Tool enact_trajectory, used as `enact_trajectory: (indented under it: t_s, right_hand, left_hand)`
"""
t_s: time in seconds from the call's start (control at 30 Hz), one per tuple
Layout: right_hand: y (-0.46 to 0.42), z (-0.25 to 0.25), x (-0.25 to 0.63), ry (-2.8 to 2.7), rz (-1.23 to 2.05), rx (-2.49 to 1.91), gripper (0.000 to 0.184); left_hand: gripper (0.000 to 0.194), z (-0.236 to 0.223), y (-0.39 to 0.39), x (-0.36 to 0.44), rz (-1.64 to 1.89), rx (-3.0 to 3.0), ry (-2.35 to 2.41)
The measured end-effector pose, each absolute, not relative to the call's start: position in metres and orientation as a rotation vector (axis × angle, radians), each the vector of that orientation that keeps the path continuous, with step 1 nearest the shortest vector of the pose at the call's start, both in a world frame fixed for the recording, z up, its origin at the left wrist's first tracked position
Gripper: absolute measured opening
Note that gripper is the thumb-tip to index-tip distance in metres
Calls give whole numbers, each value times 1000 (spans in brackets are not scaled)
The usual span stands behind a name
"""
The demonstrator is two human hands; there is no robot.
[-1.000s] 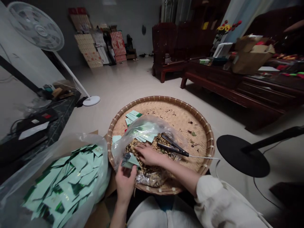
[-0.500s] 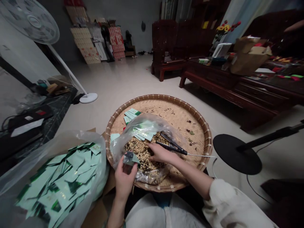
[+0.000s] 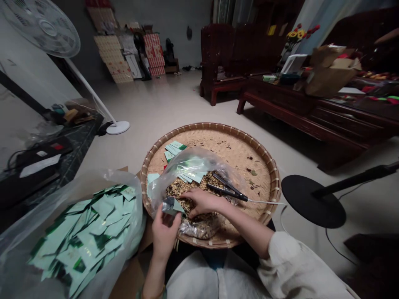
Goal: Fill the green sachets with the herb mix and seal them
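Observation:
My left hand (image 3: 166, 232) pinches a small pale-green sachet (image 3: 173, 206) between thumb and fingers, its silvery inside showing at the top. Just right of it, my right hand (image 3: 204, 202) rests on loose tan-and-dark dried bits (image 3: 179, 186), thumb and fingers apart. These bits lie in a clear plastic bag (image 3: 199, 229) with its mouth spread wide. The bag sits on a round woven bamboo tray (image 3: 238, 145). A black hair straightener (image 3: 229, 192) with a white cord lies beyond my right wrist, its jaws apart. Several flat green sachets (image 3: 174, 148) lie at the tray's far left.
At left, a big clear bag (image 3: 132, 249) holds a heap of green sachets (image 3: 90, 232). A white standing fan (image 3: 118, 127) is behind it. A black round stand base (image 3: 313, 201) is at right. A dark wooden table (image 3: 280, 99) bears a paper bag (image 3: 330, 74).
My right hand has moved left across the dried bits, closer to the sachet. My left hand keeps its hold on the sachet. The whole view has shifted slightly.

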State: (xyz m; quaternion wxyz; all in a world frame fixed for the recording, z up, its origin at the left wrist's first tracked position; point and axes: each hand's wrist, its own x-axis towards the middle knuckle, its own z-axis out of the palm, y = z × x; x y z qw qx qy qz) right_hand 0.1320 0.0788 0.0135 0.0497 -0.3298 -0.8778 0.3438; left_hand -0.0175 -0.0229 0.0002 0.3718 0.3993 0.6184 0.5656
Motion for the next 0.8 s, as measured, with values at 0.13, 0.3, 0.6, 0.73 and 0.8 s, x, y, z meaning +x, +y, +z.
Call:
enact_trajectory:
  t_s: [0.13, 0.3, 0.6, 0.73, 0.8]
  right_hand:
    - [71, 11, 131, -2604, 960, -1045, 57]
    - [72, 2, 139, -2475, 989, -1079, 37]
    - [74, -2, 156, -2135, 1199, -1200, 31]
    - [78, 6, 174, -1950, 1260, -1261, 25]
    - [79, 17, 185, -1873, 1328, -1249, 22]
  left_hand:
    - [53, -1, -22, -19, 1443, 1039, 1596]
    - [54, -1, -21, -18, 1412, 1031, 1579]
    - [56, -6, -17, -9, 1405, 1010, 1542]
    - [55, -6, -12, -6, 1351, 1132, 1558]
    - [51, -4, -8, -4, 1310, 1301, 1589]
